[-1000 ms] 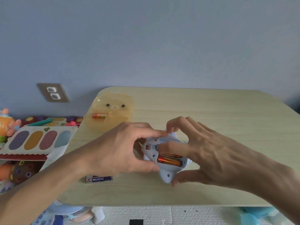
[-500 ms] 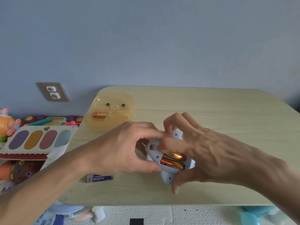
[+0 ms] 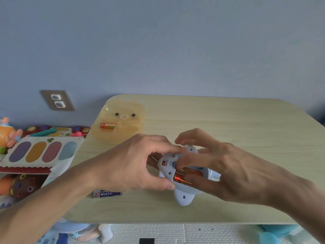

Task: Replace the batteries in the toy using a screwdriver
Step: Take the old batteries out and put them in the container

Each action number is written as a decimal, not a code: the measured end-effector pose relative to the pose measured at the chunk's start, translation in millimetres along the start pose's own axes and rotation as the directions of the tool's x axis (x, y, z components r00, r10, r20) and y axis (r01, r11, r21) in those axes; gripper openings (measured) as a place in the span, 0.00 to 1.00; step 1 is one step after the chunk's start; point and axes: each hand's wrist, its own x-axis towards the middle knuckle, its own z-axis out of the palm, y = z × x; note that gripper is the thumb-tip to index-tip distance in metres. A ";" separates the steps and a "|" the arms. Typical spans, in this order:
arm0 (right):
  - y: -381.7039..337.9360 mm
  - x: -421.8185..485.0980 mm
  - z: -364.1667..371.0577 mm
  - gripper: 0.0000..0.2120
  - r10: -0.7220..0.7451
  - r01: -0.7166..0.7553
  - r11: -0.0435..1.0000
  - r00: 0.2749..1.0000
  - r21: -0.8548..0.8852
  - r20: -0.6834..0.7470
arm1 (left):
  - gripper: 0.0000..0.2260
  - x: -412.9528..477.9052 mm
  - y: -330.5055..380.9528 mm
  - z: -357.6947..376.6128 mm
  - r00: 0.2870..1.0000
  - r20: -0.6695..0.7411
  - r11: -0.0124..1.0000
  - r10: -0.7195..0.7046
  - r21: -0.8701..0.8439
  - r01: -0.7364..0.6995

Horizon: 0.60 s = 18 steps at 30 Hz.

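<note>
While the toy [image 3: 182,191] sits belly-up on the light wood table [image 3: 228,124], near the front edge and approx in the middle, both hands are on it. It's a pale blue-grey plastic thing w/ rounded tabs sticking out, and the battery bay is open, showing orange batteries [image 3: 188,173] lying side by side inside.

Left hand [image 3: 133,166] is clamped on the toy's left side, thumb along the near edge and index finger curled over the far edge, so it's def gripping the body. Right hand [image 3: 226,169] comes in from the right w/ fingers bent over the bay; index and thumb tips are pressed on the orange batteries, other fingers arched above the toy's far tab. Can't tell if it's actually pinching a cell or just pushing on it.

A purple HUATAI battery [image 3: 107,194] lies flat on the table just left of the toy, below the left wrist. Further back on the left there's a see-thru yellow bear-face case [image 3: 123,111] w/ an orange HUATAI battery [image 3: 108,125] resting in it. Off the table to the left: a colourful toy keyboard [image 3: 42,152] and a wall outlet [image 3: 58,100].
</note>
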 end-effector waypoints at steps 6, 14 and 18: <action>-2.2 2.3 2.4 0.06 -0.040 0.051 0.985 0.997 -0.166 0.069 | 0.29 2.4 2.0 4.2 1.000 -0.022 1.000 0.009 -0.019 -0.010; -1.7 6.2 -1.8 0.04 -0.076 0.077 0.992 0.997 -0.101 0.008 | 0.25 4.2 2.3 6.2 0.999 -0.032 0.998 0.026 -0.060 -0.028; 0.5 6.9 -7.9 0.07 -0.072 0.070 0.997 0.997 -0.031 -0.039 | 0.22 2.7 2.6 4.5 0.999 -0.022 0.995 0.028 -0.100 -0.031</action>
